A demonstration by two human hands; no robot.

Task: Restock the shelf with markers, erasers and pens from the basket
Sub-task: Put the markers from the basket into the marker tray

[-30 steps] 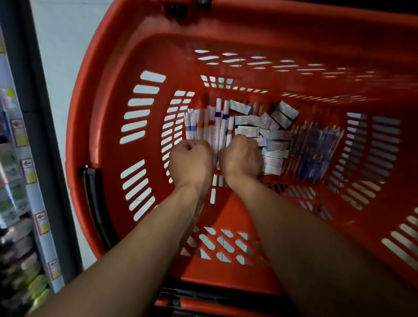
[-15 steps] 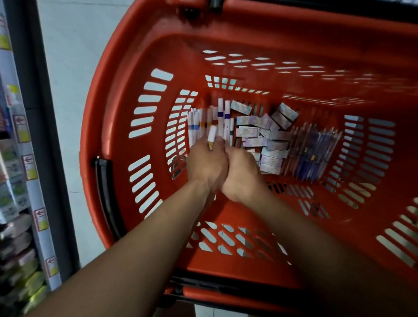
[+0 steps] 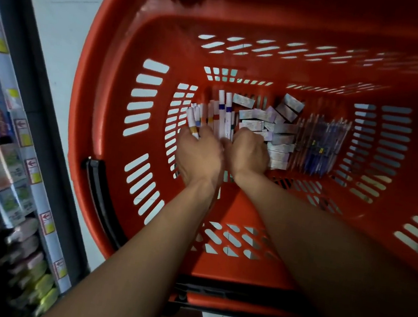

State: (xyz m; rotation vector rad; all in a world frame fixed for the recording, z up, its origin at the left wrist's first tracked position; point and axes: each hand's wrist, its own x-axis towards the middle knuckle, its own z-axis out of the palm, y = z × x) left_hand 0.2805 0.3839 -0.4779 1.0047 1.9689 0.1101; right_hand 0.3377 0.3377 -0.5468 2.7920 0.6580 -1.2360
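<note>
Both hands reach the floor of the slotted red plastic basket (image 3: 109,111), where white band-capped markers (image 3: 217,115) lie lengthwise pointing away: the left hand (image 3: 199,154) curls around their near ends, the right hand (image 3: 248,152) touches them alongside, grip hidden.

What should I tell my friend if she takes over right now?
Left hand: down in the red basket, fingers curled round some markers.
Right hand: beside it, fingers curled at the markers and erasers; what it holds is hidden.
Things: markers left, erasers in the middle, pens right, all on the basket floor.
Done: nothing lifted out yet, as far as can be seen.
Left: carry markers, erasers and pens to the shelf on the left.
</note>
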